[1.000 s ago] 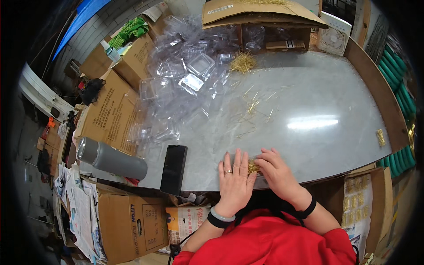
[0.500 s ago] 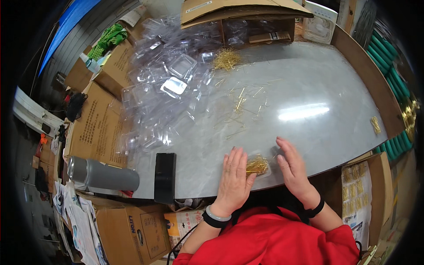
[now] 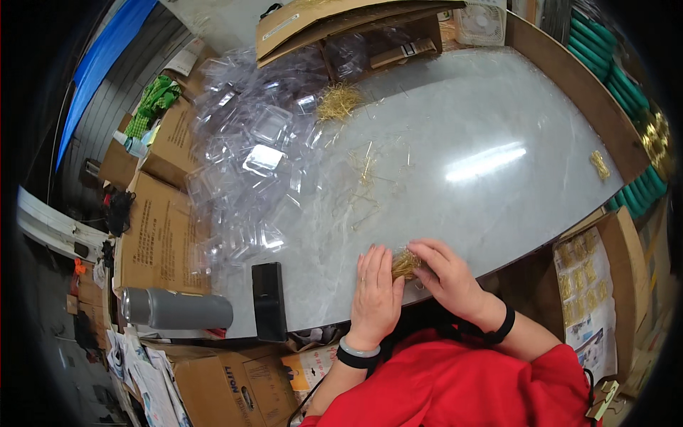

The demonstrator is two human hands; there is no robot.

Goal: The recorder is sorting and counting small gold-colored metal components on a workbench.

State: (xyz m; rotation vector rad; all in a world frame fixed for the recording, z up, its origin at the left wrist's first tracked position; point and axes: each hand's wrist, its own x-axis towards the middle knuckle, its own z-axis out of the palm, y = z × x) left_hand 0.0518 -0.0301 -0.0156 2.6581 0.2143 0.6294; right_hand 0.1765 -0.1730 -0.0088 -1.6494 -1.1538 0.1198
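Note:
A small heap of thin gold wire hooks (image 3: 405,264) lies near the front edge of the table, between my two hands. My left hand (image 3: 376,295) rests flat on its left side, fingers stretched and side by side, thumb against the wires. From the right, my right hand (image 3: 449,279) curls its fingers over the heap and presses on it. The clear tray under the wires is mostly hidden by my hands. Farther off, loose gold hooks (image 3: 366,174) are scattered on the grey table, and a larger tangled pile of hooks (image 3: 339,102) sits behind them.
Clear plastic boxes (image 3: 265,161) are heaped at the left. A black phone (image 3: 269,302) and a grey bottle (image 3: 181,309) lie near the front left edge. One gold bundle (image 3: 600,165) is at the far right. An open drawer (image 3: 626,285) holds rows of gold bundles.
My right hand has moved left onto the gold hooks, and its fingers have bent over them. My left hand stays flat beside them. The whole view has shifted slightly.

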